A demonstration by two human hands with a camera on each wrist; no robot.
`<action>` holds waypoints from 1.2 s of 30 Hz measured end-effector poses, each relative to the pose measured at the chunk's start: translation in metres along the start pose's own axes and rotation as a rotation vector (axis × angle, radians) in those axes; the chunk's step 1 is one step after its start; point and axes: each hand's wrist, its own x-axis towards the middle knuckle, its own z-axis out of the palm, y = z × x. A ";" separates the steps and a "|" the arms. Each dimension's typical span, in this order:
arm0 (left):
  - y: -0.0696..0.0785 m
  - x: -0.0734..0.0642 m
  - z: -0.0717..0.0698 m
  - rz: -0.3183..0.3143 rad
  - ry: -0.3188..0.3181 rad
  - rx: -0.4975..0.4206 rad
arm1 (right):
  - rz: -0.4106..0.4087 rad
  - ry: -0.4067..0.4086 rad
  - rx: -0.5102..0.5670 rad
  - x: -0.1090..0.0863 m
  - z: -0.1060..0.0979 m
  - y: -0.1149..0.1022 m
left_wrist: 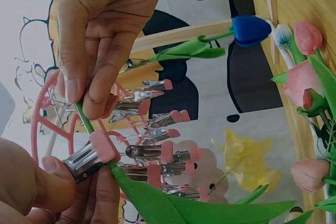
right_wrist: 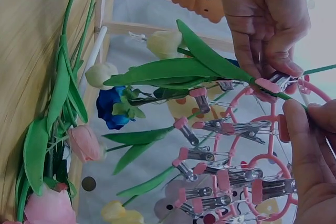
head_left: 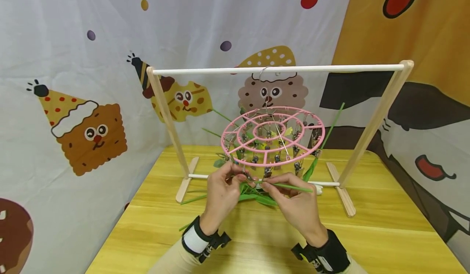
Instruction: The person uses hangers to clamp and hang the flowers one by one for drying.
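Note:
My left hand (head_left: 223,190) pinches a metal clip (left_wrist: 92,156) with pink tips. The clip sits around the green stem (head_left: 293,187) of an artificial flower. My right hand (head_left: 296,204) pinches that stem just beside the clip. In the right wrist view, long green leaves (right_wrist: 163,72) extend past the clip toward a white tulip head (right_wrist: 165,44), which seems to belong to this stem. The clip hangs at the near rim of a round pink drying rack (head_left: 264,164). Whether the clip's jaws are fully closed on the stem is unclear.
A wooden stand with a white top bar (head_left: 279,68) carries the rack by its hook. Other clips hold flowers, among them a blue one (left_wrist: 251,30) and a yellow one (left_wrist: 244,161). Loose flowers, including a pink tulip (right_wrist: 84,142), lie on the wooden table (head_left: 147,229) beneath.

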 end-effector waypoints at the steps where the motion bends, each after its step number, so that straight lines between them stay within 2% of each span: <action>1: 0.000 0.000 0.000 -0.001 -0.001 0.005 | 0.002 -0.002 0.005 0.000 0.000 0.000; 9: 0.001 0.001 -0.001 -0.006 -0.026 0.038 | 0.003 -0.009 0.028 0.002 -0.002 -0.002; 15: -0.002 -0.001 -0.004 -0.029 -0.095 0.010 | 0.004 -0.016 0.002 0.004 -0.004 -0.001; 20: -0.004 -0.002 -0.005 -0.048 -0.132 -0.049 | -0.071 -0.020 -0.058 0.005 -0.004 0.001; 24: -0.004 -0.003 -0.006 -0.063 -0.134 -0.035 | -0.109 -0.023 -0.097 0.005 -0.004 0.001; 32: -0.009 0.000 -0.008 -0.050 -0.110 0.013 | -0.107 -0.041 -0.128 0.004 -0.007 0.002; 36: -0.013 0.004 -0.011 -0.043 -0.093 0.008 | -0.120 -0.067 -0.157 -0.001 -0.010 0.005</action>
